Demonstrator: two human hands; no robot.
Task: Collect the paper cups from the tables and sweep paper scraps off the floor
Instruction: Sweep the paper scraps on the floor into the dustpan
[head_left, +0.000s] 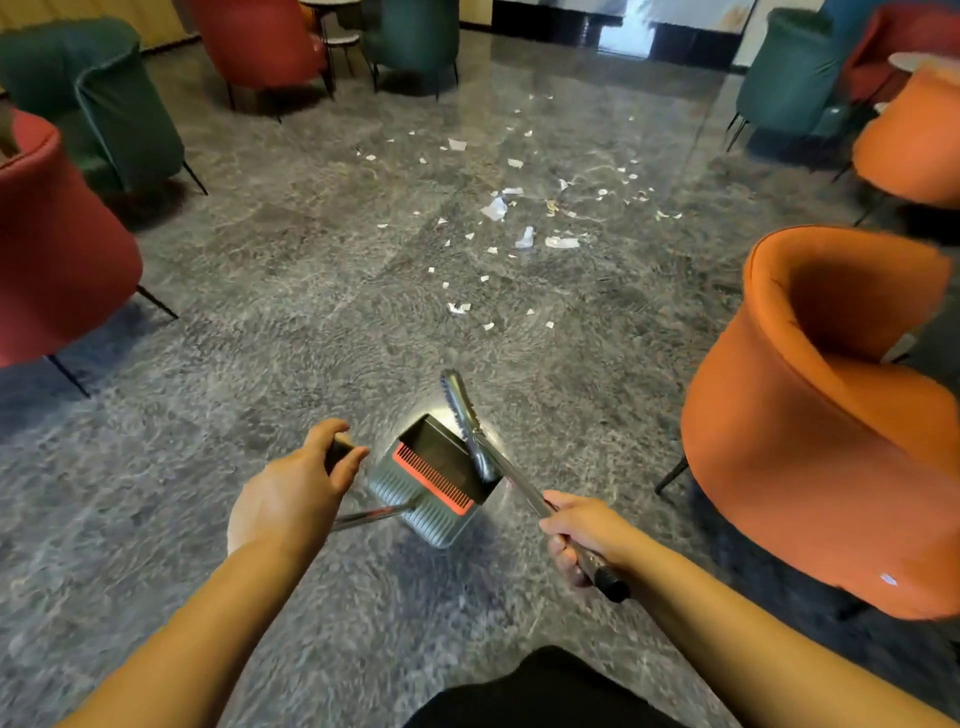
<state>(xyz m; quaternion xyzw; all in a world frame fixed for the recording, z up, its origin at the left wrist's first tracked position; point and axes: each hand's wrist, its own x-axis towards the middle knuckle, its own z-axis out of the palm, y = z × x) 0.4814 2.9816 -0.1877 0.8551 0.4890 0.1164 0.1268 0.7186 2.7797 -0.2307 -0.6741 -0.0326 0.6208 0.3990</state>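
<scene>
Head view, looking down over both forearms at a polished grey marble floor.

We note the left hand with its fingers curled round the black grip at the top of the dustpan handle, a thin metal rod running down to the pan. The dustpan hangs low between the two hands, grey ribbed body with a red comb strip across it and a dark open mouth facing away from us.

The right hand grips the broom handle, fingers closed round the metal shaft just above its black end cap. The broom head is tilted, its lower end overlapping the far right edge of the dustpan; whether it touches the pan we cannot tell.

Paper scraps lie scattered on the floor ahead, well apart from the dustpan, the nearest few pieces between the pan and the main patch. Sizes vary from crumpled bits to small flecks.

Surroundings: an orange armchair close on the right, a red armchair on the left, green armchairs behind it, further chairs at the far edge. Motion blur softens the periphery.
</scene>
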